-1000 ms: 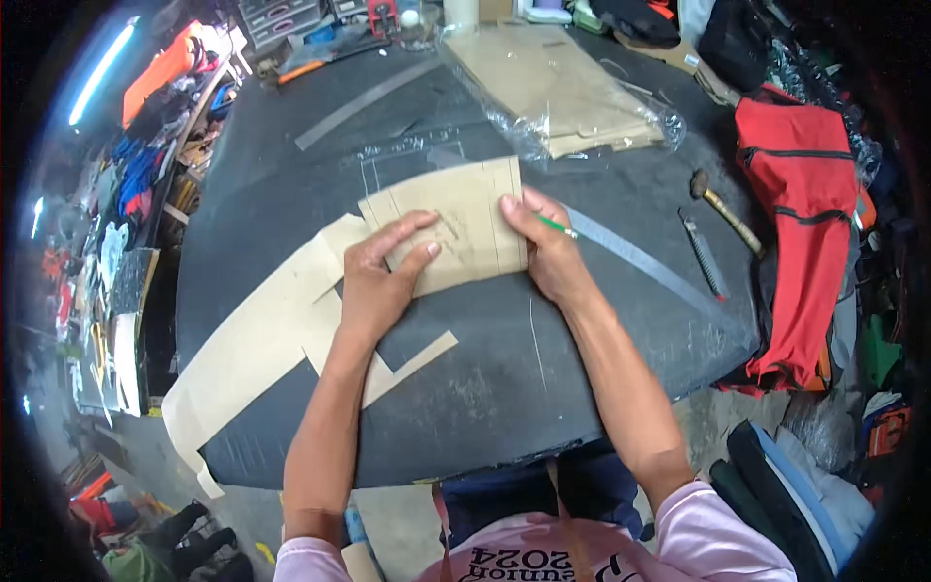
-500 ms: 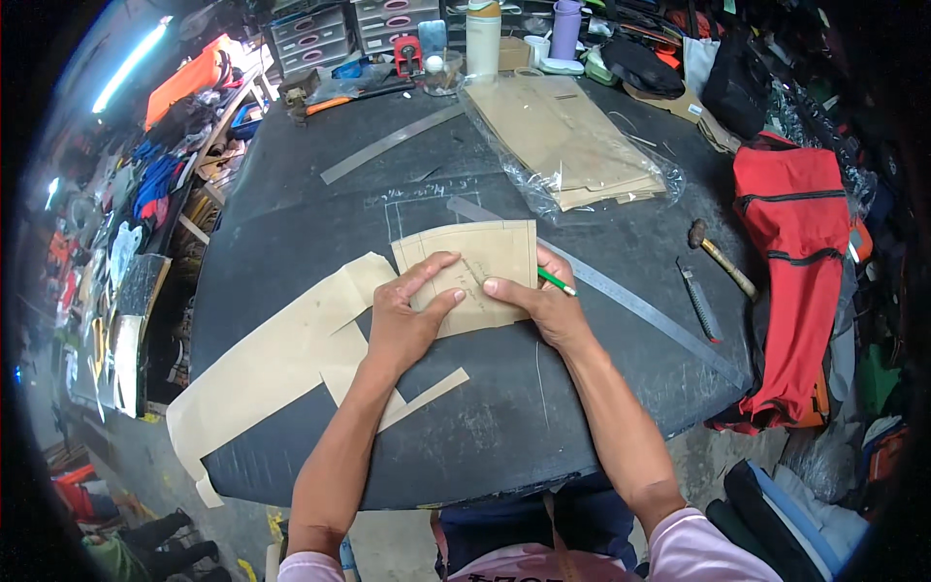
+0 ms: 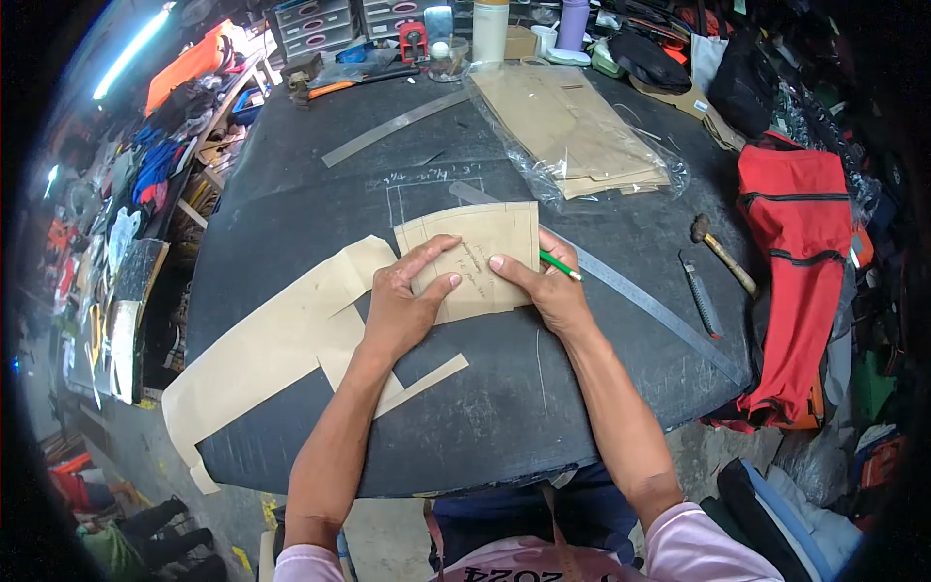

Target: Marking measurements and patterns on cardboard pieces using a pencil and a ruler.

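Observation:
A brown paper pattern piece (image 3: 509, 225) with ruled pencil lines and handwriting is held up over the dark table. My left hand (image 3: 407, 296) grips its left side, index finger and thumb across the front; the other fingers are mostly hidden. On the right edge, my right hand (image 3: 553, 291) pinches it, thumb on the face and fingers behind. A green pencil (image 3: 561, 266) is also tucked in that hand, pointing outward to the right. Beneath my left forearm lies a larger cut sheet of brown paper (image 3: 272, 325). A long steel ruler (image 3: 650, 301) runs diagonally beyond my right hand.
A utility knife (image 3: 700, 299) and a hammer (image 3: 722, 254) lie to the right, beside a red fabric bag (image 3: 795, 281). Farther back are brown sheets in clear plastic (image 3: 572, 126), another metal ruler (image 3: 398, 126), and bottles (image 3: 490, 34). Chalk lines mark the dark table (image 3: 485, 427).
The view has shifted slightly, and the table appears a little higher in it. Both hands keep their hold on the paper piece, which has moved slightly; more of its handwriting shows.

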The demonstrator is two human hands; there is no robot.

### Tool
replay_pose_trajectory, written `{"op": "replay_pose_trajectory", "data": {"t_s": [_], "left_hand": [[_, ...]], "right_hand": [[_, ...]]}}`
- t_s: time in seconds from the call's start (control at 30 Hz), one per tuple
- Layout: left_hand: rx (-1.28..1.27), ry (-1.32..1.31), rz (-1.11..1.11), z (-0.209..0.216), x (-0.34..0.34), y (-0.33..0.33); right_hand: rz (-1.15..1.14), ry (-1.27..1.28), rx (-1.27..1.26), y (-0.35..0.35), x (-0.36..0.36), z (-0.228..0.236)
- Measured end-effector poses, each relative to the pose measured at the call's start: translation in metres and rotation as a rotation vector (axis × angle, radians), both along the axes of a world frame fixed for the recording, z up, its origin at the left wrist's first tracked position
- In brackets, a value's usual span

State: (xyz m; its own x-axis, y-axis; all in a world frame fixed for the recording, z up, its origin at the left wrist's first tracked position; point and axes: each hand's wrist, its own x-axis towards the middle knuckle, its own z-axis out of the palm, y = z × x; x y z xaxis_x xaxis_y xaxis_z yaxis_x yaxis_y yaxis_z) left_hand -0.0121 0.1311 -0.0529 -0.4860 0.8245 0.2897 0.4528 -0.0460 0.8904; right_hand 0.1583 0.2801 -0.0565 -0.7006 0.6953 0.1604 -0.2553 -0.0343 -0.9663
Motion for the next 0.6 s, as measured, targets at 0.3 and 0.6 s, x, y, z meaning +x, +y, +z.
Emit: {"op": "replay_pose_trajectory", "data": {"t_s": [0.3, 0.6], "left_hand": [[0.019, 0.004, -0.036, -0.0005, -0.0022, 0.0], [-0.028, -0.03, -0.06, 0.0004, -0.0039, -0.0069]], "right_hand": [[-0.052, -0.013, 0.0, -0.0026, -0.0039, 0.0003], [-0.08, -0.021, 0.016, -0.007, -0.0058, -0.0043]]}}
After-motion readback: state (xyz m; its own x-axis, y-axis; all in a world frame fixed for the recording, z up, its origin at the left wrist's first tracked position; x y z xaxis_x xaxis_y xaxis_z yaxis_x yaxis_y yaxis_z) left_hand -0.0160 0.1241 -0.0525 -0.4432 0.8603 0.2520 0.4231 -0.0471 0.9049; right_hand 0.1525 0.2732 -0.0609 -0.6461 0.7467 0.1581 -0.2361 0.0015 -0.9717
